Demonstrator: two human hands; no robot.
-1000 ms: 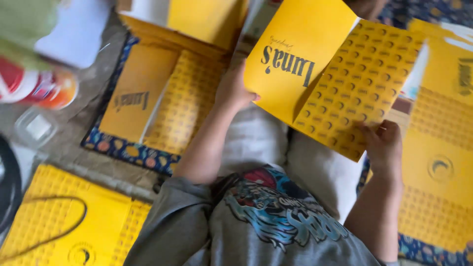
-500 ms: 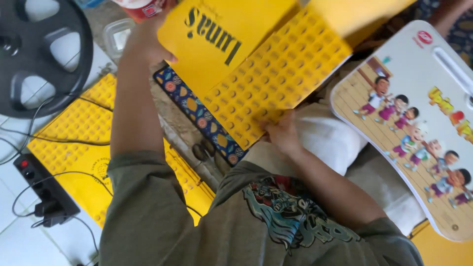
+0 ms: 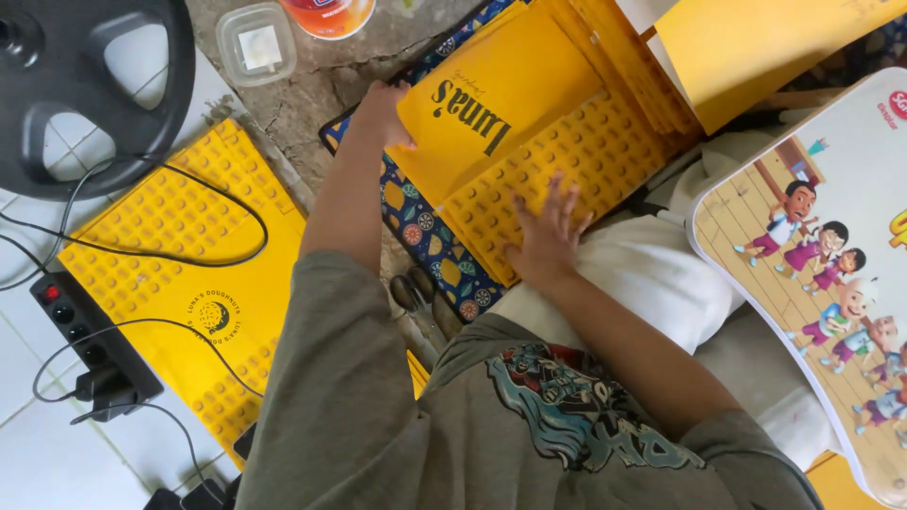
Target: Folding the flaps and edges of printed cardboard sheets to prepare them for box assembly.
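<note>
Head view looks straight down at a person sitting on the floor, grey printed shirt at six o'clock. The left hand (image 3: 385, 111) pinches the edge of a flat yellow cardboard box (image 3: 510, 142) at about eleven o'clock, its grip closed on the plain panel with dark lettering. The right hand (image 3: 548, 236) lies flat near the centre with fingers spread wide, pressing the dotted panel of the same box and holding nothing. The box lies on a blue patterned mat (image 3: 425, 227), which rests on rough grey concrete (image 3: 321, 85). More yellow cardboard (image 3: 756, 47) is stacked at one o'clock.

At nine o'clock another flattened yellow box (image 3: 189, 274) lies on the floor, crossed by a black cable (image 3: 170, 255). A black power strip (image 3: 90, 340) sits on white tiles (image 3: 38, 444) at eight o'clock. A black wheel-shaped object (image 3: 85, 85) fills ten o'clock. A small clear plastic tub (image 3: 255, 42) and a cup with orange contents (image 3: 326, 14) stand at twelve o'clock. A cartoon-printed lap tray (image 3: 812, 274) sits at three o'clock, beside white cloth (image 3: 652, 274).
</note>
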